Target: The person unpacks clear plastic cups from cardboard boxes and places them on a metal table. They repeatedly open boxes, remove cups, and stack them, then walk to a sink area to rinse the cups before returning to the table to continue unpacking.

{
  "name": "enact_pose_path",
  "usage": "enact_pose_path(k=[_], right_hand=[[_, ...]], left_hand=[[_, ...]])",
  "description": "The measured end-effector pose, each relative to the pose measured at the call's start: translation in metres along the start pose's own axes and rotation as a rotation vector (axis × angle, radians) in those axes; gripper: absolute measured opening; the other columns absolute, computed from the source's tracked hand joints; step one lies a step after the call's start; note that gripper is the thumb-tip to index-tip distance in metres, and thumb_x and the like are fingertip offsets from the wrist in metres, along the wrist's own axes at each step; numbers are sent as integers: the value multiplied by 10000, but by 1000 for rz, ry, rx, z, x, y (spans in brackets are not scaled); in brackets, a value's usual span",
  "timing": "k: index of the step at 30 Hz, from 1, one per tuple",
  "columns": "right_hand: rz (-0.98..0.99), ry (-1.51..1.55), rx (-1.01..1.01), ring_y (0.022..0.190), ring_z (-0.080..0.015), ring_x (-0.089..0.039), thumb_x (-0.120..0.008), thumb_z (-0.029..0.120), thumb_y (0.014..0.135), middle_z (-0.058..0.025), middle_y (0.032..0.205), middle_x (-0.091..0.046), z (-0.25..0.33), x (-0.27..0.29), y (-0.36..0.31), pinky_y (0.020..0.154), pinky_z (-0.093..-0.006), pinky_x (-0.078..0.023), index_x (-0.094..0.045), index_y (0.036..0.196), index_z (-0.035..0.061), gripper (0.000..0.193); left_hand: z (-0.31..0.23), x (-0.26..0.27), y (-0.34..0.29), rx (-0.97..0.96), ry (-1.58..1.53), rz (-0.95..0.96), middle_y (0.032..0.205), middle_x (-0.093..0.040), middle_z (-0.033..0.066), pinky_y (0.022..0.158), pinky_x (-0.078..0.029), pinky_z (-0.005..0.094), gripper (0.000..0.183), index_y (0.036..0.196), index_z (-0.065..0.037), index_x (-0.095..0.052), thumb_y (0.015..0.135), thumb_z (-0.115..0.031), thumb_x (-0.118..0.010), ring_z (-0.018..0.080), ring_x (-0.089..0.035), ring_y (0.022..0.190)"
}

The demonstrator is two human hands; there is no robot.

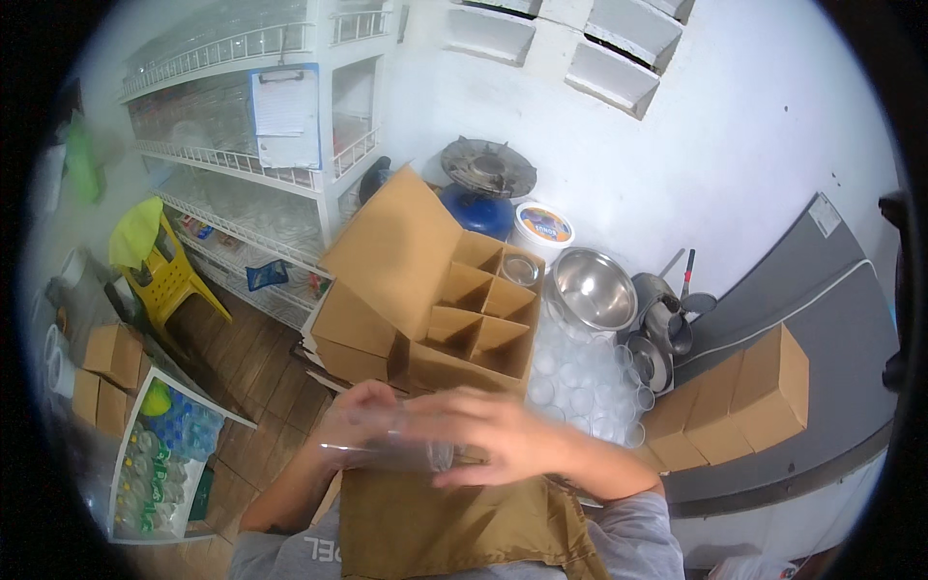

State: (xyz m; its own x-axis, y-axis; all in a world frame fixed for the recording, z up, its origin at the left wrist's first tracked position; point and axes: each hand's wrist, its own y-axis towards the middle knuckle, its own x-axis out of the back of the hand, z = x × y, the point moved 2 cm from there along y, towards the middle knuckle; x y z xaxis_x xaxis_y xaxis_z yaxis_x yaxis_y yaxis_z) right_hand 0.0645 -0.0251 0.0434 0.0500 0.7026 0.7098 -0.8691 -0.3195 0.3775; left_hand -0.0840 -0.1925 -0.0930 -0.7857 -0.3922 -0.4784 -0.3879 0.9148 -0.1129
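Big cardboard box (474, 371) with boxy cells; right of it, loads of see-through round cups (580, 382) and a shiny steel bowl (596, 290). My side of the box, my left hand (360, 414) and right hand (503, 435), half-curled, grip a smooth clear tumbler (387, 454).

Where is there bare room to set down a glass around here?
In the divided cardboard box, compartments bordering the standing glass look free, bottoms hidden. Brown floor between the box and yellow chair is bare. Right of the box it's crowded: clear glasses, steel bowl, pans.
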Motion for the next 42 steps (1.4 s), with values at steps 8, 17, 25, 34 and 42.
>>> enact_pose_path(k=[8,17,25,34,42], right_hand=[[28,-655,-592,1157,-335,-557,-677,103,670,-183,1212,-612,-174,143,4,971,-417,-459,-646,1180,108,510],[481,-453,-922,1066,-322,-635,-758,235,580,-183,1145,-672,-172,143,45,911,-371,-505,-611,1263,78,717],[66,-513,-536,978,-264,-670,-815,173,584,-178,1079,-679,-102,191,21,845,-348,-538,-612,1199,12,668],[-246,144,-108,969,-193,-677,-888,173,535,-127,1155,-679,-39,123,-67,812,-299,-532,-631,1181,-17,721],[-182,558,-161,1088,-243,-647,-902,173,552,-137,1213,-658,-45,19,-40,948,-369,-480,-613,1200,-27,738]], left_hand=[[1,-16,-6,-53,194,-19,1030,-667,156,844,-571,387,435,1188,-51,-502,813,51,-698,267,-684,958],[0,-44,-9,-139,277,-53,1033,-673,163,849,-568,369,528,1261,-74,-474,809,97,-686,258,-692,941],[9,-62,-8,-277,228,-42,1001,-694,150,850,-562,354,630,1328,-72,-447,786,113,-709,214,-685,947],[-8,-108,-13,-261,235,-3,1049,-686,98,906,-522,328,795,1480,-136,-319,819,20,-732,167,-662,991],[10,-110,-30,-215,166,-38,1166,-658,96,974,-498,338,565,1384,-23,-463,868,-10,-693,174,-638,1062]])
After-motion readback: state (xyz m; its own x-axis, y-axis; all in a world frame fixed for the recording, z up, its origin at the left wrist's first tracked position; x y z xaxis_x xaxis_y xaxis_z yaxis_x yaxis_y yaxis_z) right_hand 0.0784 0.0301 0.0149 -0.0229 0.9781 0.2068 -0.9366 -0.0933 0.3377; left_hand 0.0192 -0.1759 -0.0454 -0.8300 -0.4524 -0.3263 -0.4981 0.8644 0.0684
